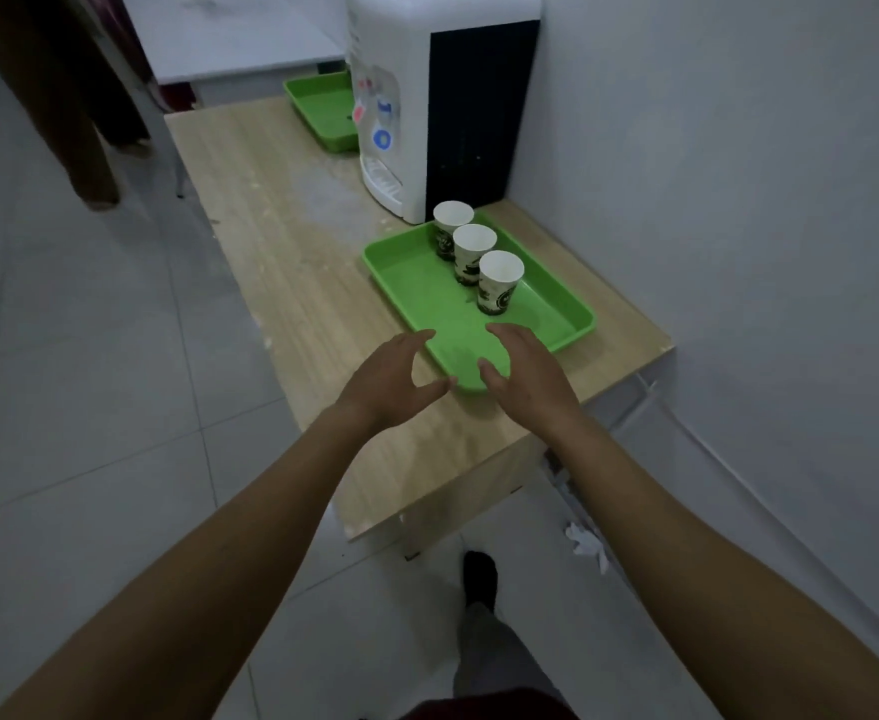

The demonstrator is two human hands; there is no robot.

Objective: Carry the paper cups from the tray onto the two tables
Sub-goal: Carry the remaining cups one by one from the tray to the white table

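Three white paper cups with dark print stand in a row on a green tray (411,283): a far cup (452,220), a middle cup (473,249) and a near cup (500,280). The tray lies on a light wooden table (281,241). My left hand (390,379) hovers at the tray's near left corner with fingers spread and holding nothing. My right hand (523,368) is over the tray's near edge, fingers relaxed and empty. Both hands are a short way in front of the near cup.
A white water dispenser (427,96) stands behind the tray against the wall. A second green tray (323,109) lies at the table's far end, with a white table (229,39) beyond it. Crumpled paper (585,543) lies on the tiled floor by the wall.
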